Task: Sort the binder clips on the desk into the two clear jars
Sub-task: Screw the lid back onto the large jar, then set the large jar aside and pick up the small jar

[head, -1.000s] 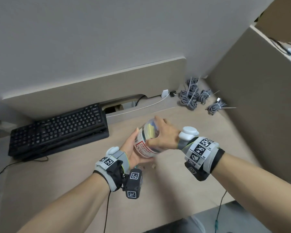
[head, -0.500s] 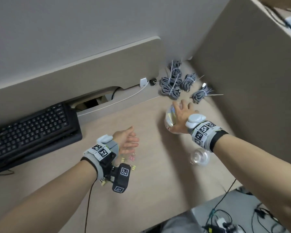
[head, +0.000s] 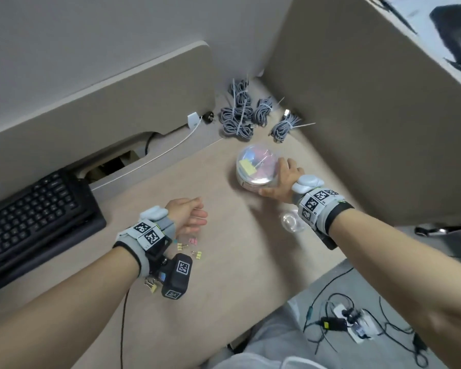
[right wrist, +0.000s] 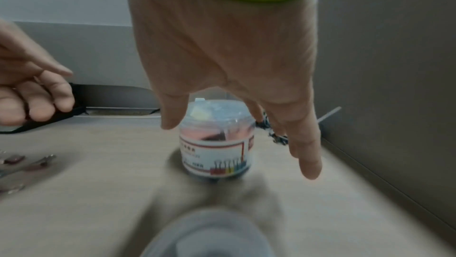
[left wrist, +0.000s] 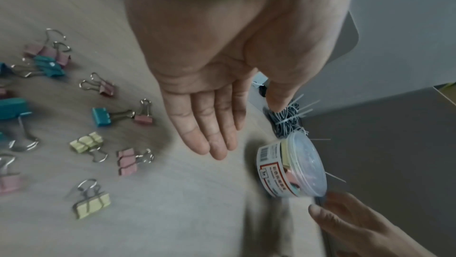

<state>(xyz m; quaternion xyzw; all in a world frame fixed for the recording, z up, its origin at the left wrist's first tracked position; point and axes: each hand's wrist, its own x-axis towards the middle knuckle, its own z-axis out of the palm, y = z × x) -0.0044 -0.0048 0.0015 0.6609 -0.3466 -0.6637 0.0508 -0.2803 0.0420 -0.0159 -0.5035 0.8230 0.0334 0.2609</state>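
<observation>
The clips mostly lie loose on the desk under my left hand, so I judge the sorting barely begun. The lidded jar stands upright far right, the second jar nearer. A second ago both hands gripped that jar; now my right hand is spread beside it, the left flat and empty.

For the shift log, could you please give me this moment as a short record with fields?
labelled jar: upright on the desk, lid on, coloured clips inside
right hand: open beside the labelled jar; contact unclear
left hand: open, empty, above the desk
loose binder clips: pink, teal and yellow, scattered on the desk by the left hand
second jar: clear, near the right wrist
</observation>
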